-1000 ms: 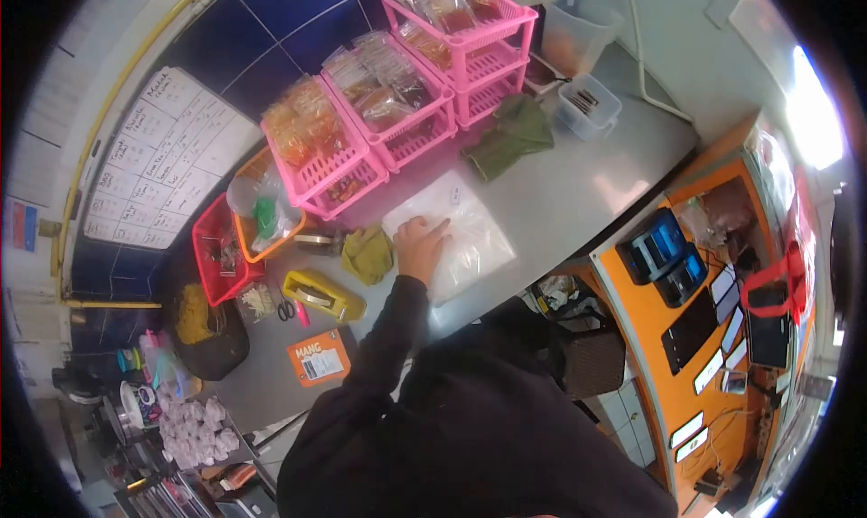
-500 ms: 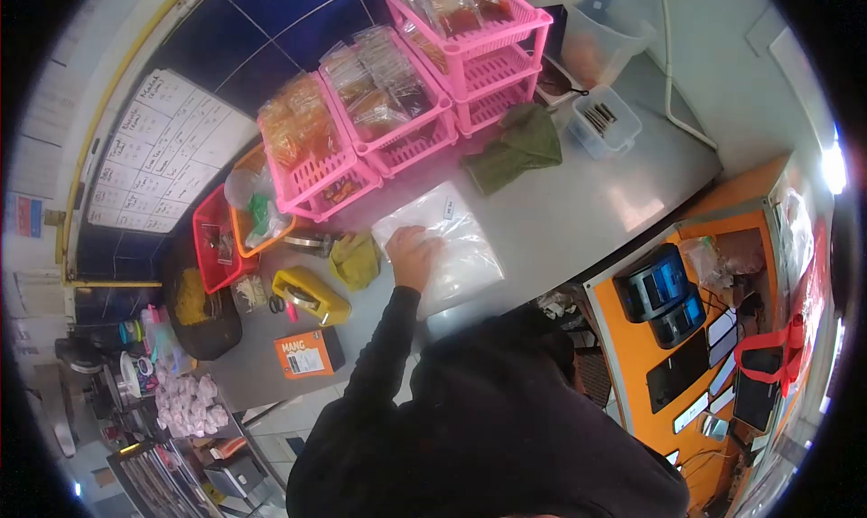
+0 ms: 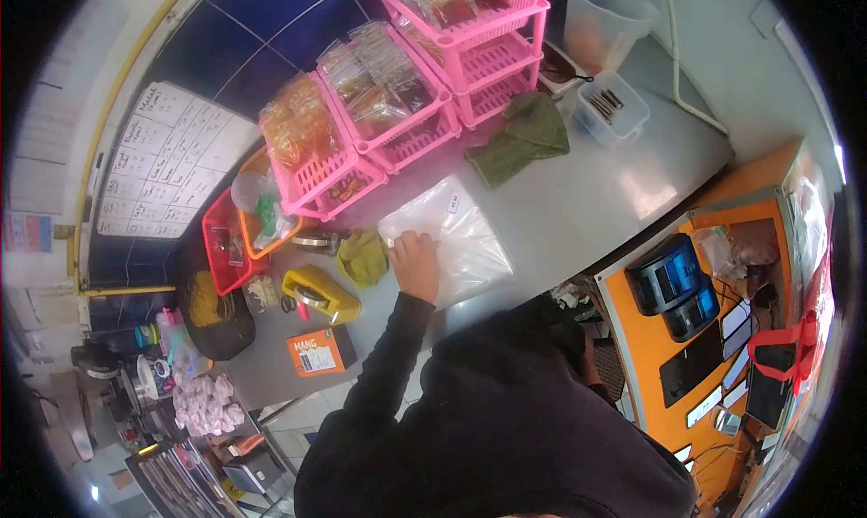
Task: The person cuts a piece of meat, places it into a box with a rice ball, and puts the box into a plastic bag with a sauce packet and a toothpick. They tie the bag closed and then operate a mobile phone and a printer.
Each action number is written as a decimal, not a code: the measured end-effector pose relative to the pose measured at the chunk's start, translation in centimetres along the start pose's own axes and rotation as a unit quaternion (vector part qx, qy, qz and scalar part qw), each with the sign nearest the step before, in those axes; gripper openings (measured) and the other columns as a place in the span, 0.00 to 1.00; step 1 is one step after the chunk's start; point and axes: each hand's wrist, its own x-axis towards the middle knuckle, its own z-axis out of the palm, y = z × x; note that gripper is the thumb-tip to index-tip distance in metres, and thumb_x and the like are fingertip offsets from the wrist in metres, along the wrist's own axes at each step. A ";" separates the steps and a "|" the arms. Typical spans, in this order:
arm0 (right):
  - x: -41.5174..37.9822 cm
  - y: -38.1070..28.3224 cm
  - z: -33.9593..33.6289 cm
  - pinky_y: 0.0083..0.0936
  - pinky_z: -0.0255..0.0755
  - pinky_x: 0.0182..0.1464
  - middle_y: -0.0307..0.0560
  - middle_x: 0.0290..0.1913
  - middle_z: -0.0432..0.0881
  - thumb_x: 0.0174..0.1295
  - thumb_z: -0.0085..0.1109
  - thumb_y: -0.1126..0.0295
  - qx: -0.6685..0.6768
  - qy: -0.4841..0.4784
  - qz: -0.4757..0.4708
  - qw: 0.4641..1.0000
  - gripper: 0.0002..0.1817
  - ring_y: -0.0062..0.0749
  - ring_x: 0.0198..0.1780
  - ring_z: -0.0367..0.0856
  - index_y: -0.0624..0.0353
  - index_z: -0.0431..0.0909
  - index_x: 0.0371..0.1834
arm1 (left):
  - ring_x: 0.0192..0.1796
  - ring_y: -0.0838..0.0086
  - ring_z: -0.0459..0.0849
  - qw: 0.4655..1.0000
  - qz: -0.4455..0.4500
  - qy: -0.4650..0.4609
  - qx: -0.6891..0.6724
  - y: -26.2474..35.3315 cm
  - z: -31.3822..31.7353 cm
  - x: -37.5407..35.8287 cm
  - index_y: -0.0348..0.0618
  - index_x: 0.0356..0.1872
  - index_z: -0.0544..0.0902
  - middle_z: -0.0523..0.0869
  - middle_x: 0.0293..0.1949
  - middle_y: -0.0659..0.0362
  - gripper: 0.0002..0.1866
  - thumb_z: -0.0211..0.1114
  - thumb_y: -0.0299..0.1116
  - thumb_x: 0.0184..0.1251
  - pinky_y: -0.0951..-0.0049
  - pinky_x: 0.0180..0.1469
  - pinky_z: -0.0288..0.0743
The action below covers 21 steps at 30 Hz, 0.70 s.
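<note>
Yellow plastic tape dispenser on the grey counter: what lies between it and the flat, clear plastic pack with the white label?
A crumpled olive-green cloth lies between the tape dispenser and the clear plastic pack, as the head view shows.

Steel counter [image 3: 578, 220]: one stack of clear plastic sheeting [image 3: 474, 252], labelled, left hand [image 3: 415, 267] resting on its near-left part; pink tiered racks [image 3: 316, 191] holding filled packets [image 3: 302, 125]; one olive-green cloth [image 3: 524, 140]; one yellow tape dispenser [image 3: 341, 308]; one orange box [image 3: 313, 354].
</note>
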 end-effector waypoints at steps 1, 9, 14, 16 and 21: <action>-0.2 0.1 0.2 0.51 0.78 0.51 0.66 0.49 0.85 0.67 0.57 0.57 -0.002 0.003 0.002 1.000 0.20 0.64 0.53 0.84 0.61 0.83 0.51 | 0.52 0.56 0.81 0.999 -0.033 -0.027 0.014 0.4 -0.8 0.2 0.43 0.38 0.79 0.82 0.48 0.51 0.09 0.63 0.38 0.71 0.55 0.53 0.69; -0.1 -0.2 0.0 0.51 0.78 0.51 0.66 0.49 0.85 0.67 0.57 0.57 -0.002 0.016 -0.023 1.000 0.19 0.63 0.53 0.84 0.61 0.84 0.51 | 0.37 0.41 0.86 0.979 -0.038 -0.140 -0.143 -1.4 -2.8 1.4 0.40 0.43 0.72 0.87 0.34 0.43 0.11 0.55 0.38 0.79 0.45 0.41 0.75; 0.3 -0.7 0.1 0.51 0.78 0.52 0.66 0.48 0.85 0.67 0.57 0.57 0.000 0.022 -0.041 0.999 0.19 0.63 0.53 0.84 0.61 0.84 0.51 | 0.38 0.41 0.85 0.970 -0.036 -0.130 -0.203 -1.6 -6.3 3.4 0.39 0.44 0.70 0.85 0.33 0.41 0.09 0.58 0.33 0.78 0.46 0.40 0.74; 0.8 -1.3 -0.1 0.51 0.78 0.52 0.66 0.48 0.85 0.67 0.57 0.57 0.000 0.024 -0.058 0.998 0.19 0.63 0.53 0.84 0.61 0.84 0.50 | 0.38 0.42 0.84 0.939 0.038 -0.087 -0.330 -2.2 -8.1 4.2 0.40 0.44 0.68 0.82 0.32 0.41 0.06 0.57 0.27 0.77 0.50 0.39 0.75; 2.5 -3.9 -1.5 0.51 0.78 0.52 0.66 0.48 0.86 0.67 0.57 0.57 0.007 0.052 -0.147 0.988 0.19 0.63 0.53 0.84 0.61 0.84 0.50 | 0.35 0.81 0.72 0.894 0.004 -0.074 -0.442 -3.1 -10.3 5.6 0.43 0.43 0.67 0.69 0.32 0.64 0.09 0.58 0.19 0.75 0.77 0.39 0.69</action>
